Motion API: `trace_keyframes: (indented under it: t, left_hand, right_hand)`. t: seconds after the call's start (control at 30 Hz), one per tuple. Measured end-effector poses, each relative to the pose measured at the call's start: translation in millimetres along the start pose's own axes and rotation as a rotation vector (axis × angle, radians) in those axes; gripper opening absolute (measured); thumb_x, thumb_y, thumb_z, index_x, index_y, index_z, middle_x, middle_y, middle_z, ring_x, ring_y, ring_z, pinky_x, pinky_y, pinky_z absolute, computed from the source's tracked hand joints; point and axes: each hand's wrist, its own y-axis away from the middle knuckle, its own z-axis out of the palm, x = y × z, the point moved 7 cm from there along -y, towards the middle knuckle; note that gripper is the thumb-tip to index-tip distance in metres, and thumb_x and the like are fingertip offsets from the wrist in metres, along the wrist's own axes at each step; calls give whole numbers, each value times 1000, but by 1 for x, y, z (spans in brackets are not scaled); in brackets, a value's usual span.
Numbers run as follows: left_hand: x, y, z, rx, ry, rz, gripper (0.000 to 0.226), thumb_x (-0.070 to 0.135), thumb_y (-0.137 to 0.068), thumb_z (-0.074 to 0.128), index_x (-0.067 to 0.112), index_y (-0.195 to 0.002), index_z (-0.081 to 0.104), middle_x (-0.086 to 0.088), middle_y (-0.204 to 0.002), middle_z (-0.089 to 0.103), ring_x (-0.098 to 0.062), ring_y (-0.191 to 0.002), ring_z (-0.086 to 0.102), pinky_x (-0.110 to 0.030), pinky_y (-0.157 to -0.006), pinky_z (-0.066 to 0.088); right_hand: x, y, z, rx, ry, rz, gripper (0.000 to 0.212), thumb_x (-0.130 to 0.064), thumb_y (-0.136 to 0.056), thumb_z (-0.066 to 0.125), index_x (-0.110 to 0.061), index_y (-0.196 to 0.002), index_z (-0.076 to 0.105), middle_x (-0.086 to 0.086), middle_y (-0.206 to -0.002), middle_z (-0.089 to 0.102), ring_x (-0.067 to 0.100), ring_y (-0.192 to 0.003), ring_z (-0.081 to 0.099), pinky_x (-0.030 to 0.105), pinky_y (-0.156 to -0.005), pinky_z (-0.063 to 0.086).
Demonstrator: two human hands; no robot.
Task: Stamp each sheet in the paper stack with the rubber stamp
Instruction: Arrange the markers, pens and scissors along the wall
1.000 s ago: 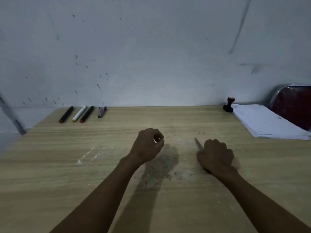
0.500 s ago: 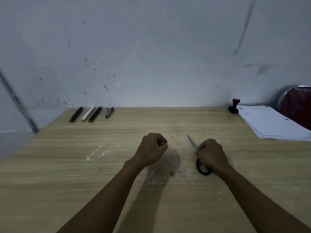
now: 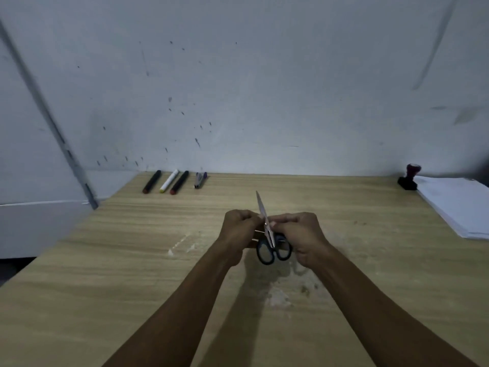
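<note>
Both hands meet over the middle of the wooden surface (image 3: pixel 105 300), holding a pair of scissors (image 3: pixel 270 242) between them. Left hand (image 3: pixel 239 231) curled closed, fingers pinching at the blade near the pivot. Right hand (image 3: pixel 301 234) closed too, fingertips gripping the scissors at the same spot from the other side. Blades together, tip pointing away toward the wall; black handle loops hang toward the person, just above the surface.

Rubber stamp (image 3: pixel 409 178), black base and dark red knob, stands upright at the far right edge, touching the back corner of the paper stack (image 3: pixel 460 205). White stack lies flat, well apart from both hands.

Far left along the wall: three markers (image 3: pixel 169 181) side by side, a smaller grey and purple item (image 3: pixel 200 179) just beside them; too blurred to identify.

No containers visible.
</note>
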Motion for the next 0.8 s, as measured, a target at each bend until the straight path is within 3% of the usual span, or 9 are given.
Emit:
trace_keyframes:
  t: [0.07,0.2,0.33,0.43,0.5,0.57,0.63,0.8]
  left_hand:
    - [-1,-6,-13,54,6,-18,24,11,-96,54,4,-74,62,-13,-70,65,-23,-55,63,-24,-47,49]
    - [-3,-23,-38,167,-16,-41,25,8,-95,53,3,-71,58,-13,-66,62,-22,-53,61,-23,-43,46]
    - [-9,-65,-72,383,-121,-36,20,4,-88,55,-3,-70,61,-17,-67,59,-25,-54,54,-29,-50,39]
    - [-7,-98,-88,431,-332,-13,28,20,-85,63,4,-64,54,-10,-61,53,-25,-59,54,-24,-50,36]
    - [-2,-119,-93,441,-546,13,27,16,-81,64,3,-61,51,-7,-56,50,-26,-60,57,-23,-47,33]
    - [2,-145,-95,449,-721,27,18,6,-81,56,3,-65,47,-12,-66,55,-31,-74,63,-24,-54,38]
    - [8,-167,-94,435,-854,36,7,5,-86,50,5,-79,51,-16,-91,61,-34,-91,62,-31,-65,43]
    - [16,-221,-92,471,-1058,102,23,6,-88,46,1,-104,62,-17,-112,63,-33,-112,58,-39,-85,46]
  right_hand:
    - [0,-4,14,-36,33,3,19,10,-82,68,-7,-76,75,16,-78,73,31,-70,70,34,-58,60]
    - [3,-19,36,-67,156,8,11,-1,-79,74,-12,-79,76,12,-85,73,29,-81,71,42,-67,61]
    - [1,-34,44,-75,297,-28,9,-11,-79,77,-13,-86,74,8,-85,71,20,-74,66,30,-56,54]
    - [-1,-49,46,-84,421,-107,10,-12,-78,78,-13,-86,74,3,-80,69,11,-67,63,22,-52,47]
    - [-1,-62,47,-88,532,-162,15,-14,-77,78,-15,-92,73,1,-83,69,11,-71,65,23,-58,50]
    - [-2,-79,48,-84,665,-213,19,-18,-78,75,-18,-96,71,-2,-87,66,13,-81,65,29,-70,54]
    - [-6,-93,49,-69,779,-254,22,-21,-79,72,-21,-101,69,-3,-95,64,15,-90,63,32,-77,53]
    - [-17,-128,53,-65,960,-353,28,-24,-85,67,-21,-113,66,-4,-111,62,17,-101,59,27,-73,42]
